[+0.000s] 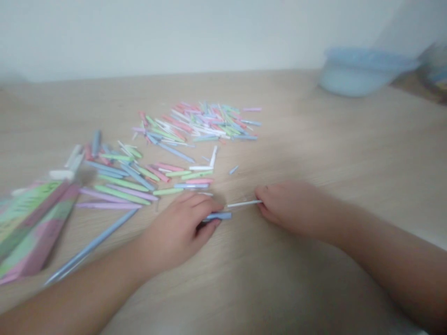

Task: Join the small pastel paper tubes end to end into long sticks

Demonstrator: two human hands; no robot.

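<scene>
Left hand (178, 232) and right hand (288, 207) rest just apart on the desk (314, 139), left closed on a short pale blue tube (218, 216), right pinching a thin white rod (244, 203) by its end. Both appear light and stiff; rod seems fragile, best held close to its end.

Bare left forearm (80, 291), bare right forearm (387, 265)

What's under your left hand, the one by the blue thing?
A blue plastic tube sticks out from under the fingers of the left hand, above the wooden table. The hand covers the tube's other end, so I can't see that end or anything else beneath the palm.
</scene>
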